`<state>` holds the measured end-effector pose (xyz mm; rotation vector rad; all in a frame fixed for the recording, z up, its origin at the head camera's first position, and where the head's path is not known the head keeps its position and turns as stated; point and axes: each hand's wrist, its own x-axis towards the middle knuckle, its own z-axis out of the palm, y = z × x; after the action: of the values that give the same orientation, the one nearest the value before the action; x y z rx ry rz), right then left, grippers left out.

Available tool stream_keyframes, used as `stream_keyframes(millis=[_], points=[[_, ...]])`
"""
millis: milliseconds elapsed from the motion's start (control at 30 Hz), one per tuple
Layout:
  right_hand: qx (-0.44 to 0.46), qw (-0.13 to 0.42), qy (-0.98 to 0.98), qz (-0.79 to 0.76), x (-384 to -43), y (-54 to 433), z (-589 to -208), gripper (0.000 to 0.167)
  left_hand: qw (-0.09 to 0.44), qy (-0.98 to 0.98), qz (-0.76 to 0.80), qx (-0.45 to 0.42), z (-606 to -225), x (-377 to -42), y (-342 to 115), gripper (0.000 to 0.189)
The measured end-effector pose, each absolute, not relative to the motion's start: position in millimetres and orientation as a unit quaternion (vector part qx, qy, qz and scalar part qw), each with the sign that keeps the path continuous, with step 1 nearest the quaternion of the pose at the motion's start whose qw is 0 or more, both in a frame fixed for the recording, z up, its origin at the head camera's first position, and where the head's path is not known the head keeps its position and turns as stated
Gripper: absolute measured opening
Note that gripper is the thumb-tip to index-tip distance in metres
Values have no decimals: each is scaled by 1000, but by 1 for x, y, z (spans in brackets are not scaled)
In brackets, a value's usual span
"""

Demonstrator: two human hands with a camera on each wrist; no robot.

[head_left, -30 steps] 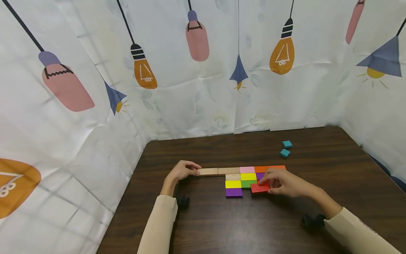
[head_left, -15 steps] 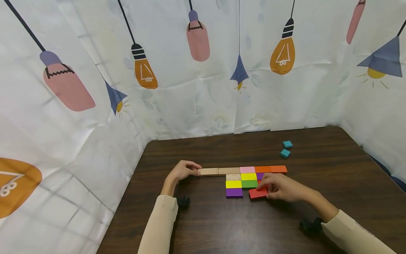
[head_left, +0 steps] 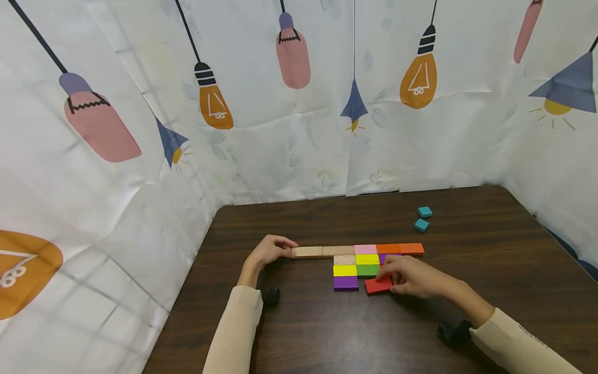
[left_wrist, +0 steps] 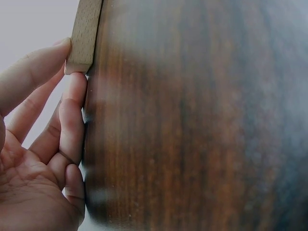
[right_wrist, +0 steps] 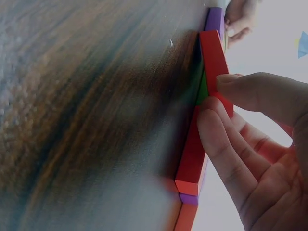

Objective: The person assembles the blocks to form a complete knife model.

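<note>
My right hand [head_left: 420,276] pinches a red wooden block [head_left: 377,285] between thumb and fingers. This block sits slightly askew, just in front of the green block [head_left: 368,270]. In the right wrist view, a second red block [right_wrist: 190,161] lies below my fingertips, beside the green one. My left hand [head_left: 270,249] is at the left end of the back row and grips the end of a plain wooden block [head_left: 307,252]. Its thumb touches one face in the left wrist view, with a fingertip at the block's end. The right hand hides part of the coloured blocks.
The back row continues with a second plain block [head_left: 338,251], a pink block [head_left: 365,249] and orange blocks [head_left: 411,249]. A purple block [head_left: 345,283] forms the near left corner. Two teal pieces [head_left: 422,225] lie farther back on the dark wooden table [head_left: 317,332].
My right hand has drawn the red block a little left and toward me, opening a gap from the blocks behind it. The left hand stays at the plain block's end.
</note>
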<state>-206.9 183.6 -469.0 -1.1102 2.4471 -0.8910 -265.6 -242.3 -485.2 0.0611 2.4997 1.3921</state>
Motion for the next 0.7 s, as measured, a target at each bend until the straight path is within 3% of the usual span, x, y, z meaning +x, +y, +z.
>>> stream_keyframes(millis=[700], points=[[-379,150,869,-279,-212,185,-470,22,139,864,484,10,-482,-264,-240,19]])
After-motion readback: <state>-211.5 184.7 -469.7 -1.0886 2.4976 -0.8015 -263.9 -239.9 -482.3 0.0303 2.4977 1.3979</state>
